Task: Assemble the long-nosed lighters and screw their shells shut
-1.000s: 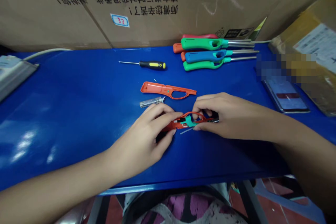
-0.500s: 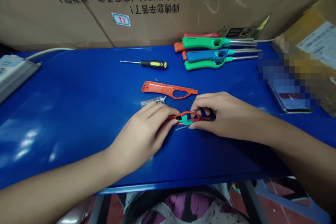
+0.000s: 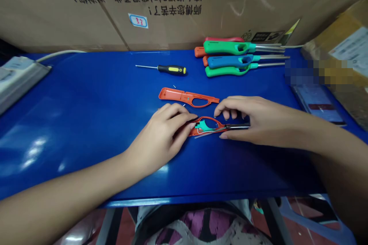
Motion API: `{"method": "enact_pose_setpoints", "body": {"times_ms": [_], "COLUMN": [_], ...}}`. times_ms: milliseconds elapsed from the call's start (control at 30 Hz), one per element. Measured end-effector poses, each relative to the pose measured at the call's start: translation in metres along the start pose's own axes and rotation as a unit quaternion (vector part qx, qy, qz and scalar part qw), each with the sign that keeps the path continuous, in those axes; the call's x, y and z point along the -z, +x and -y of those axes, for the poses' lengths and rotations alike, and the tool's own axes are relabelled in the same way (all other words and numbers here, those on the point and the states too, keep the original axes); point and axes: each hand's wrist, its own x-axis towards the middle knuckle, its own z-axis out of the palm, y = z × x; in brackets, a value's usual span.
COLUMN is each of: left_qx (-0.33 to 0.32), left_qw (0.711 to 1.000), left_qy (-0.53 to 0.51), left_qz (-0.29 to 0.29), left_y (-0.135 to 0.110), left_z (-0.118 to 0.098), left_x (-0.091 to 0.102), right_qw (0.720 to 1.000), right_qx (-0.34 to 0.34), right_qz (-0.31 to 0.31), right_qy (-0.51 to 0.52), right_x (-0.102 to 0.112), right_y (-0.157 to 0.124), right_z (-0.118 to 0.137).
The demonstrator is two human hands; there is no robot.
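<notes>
An opened orange gas lighter (image 3: 220, 125) lies on the blue table with a green trigger (image 3: 203, 125) and a pale thin wire exposed. My left hand (image 3: 161, 138) pinches its handle end between thumb and fingers, covering that part. The dark metal tube (image 3: 237, 126) of the lighter points right, toward the palm of my right hand (image 3: 253, 120). That hand's thumb and curled fingers are apart, on either side of the tube. Just beyond lies the other orange shell half (image 3: 176, 95), its hollow side up.
A black and yellow screwdriver (image 3: 172, 69) lies farther back. Several assembled lighters (image 3: 227, 61) are piled at the back right. A phone (image 3: 319, 103) and a taped box (image 3: 350, 46) are on the right. A power strip (image 3: 24, 76) sits left; a large carton (image 3: 172, 26) stands behind.
My right hand has let go of the trigger area and drawn back to the right, uncovering the metal tube. The opened lighter now lies flatter, and my left hand still holds it.
</notes>
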Motion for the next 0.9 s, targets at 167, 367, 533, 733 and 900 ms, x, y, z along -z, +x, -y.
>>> {"method": "enact_pose_setpoints", "body": {"times_ms": [167, 367, 533, 733, 900], "left_qx": [-0.005, -0.012, -0.01, -0.012, -0.017], "left_qw": [1.0, 1.0, 1.0, 0.999, 0.999], "left_qy": [0.006, 0.004, 0.001, 0.004, 0.005], "left_qz": [-0.001, 0.024, 0.027, 0.031, 0.028], "left_y": [0.0, 0.0, 0.0, 0.001, 0.002], "left_z": [0.001, 0.003, 0.003, 0.002, 0.002], "left_x": [0.002, 0.0, 0.001, 0.002, 0.002], "right_qw": [0.997, 0.994, 0.995, 0.996, 0.997], "right_qx": [-0.023, -0.024, 0.016, 0.027, 0.017], "right_qz": [0.066, 0.097, 0.086, 0.056, 0.053], "right_qy": [-0.036, -0.052, -0.052, -0.06, -0.045], "right_x": [0.022, 0.031, 0.028, 0.024, 0.024], "right_y": [-0.005, -0.005, -0.004, -0.004, -0.005], "right_z": [-0.014, -0.018, -0.014, -0.016, -0.014]}}
